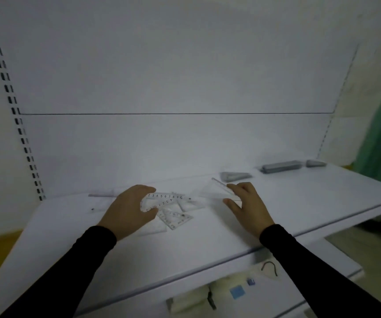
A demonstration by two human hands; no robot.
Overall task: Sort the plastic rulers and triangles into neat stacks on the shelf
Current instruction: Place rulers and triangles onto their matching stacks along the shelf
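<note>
While my right hand pinches a clear triangle between thumb and fingertips, lifted off the shelf and tilted on edge, presumably to carry it to a stack, my left hand curls over the loose pile.

Item, left hand: thumb and fingers arched round the near end of a clear numbered ruler; whether they actually grip it or only steady it I cannot tell.

Item, loose pile: clear rulers and triangles overlapping at odd angles, unsorted, at mid-shelf; a small triangle lies on its near side, just right of my left hand.

Item, held triangle: just right of the pile, above the shelf surface.

Item, triangle stack: grey, built up, behind and right of the pile near the back panel.

Item, ruler stack: long, further right of the pile along the back.

Item, second triangle stack: beyond the ruler stack, farthest from the pile.
</note>
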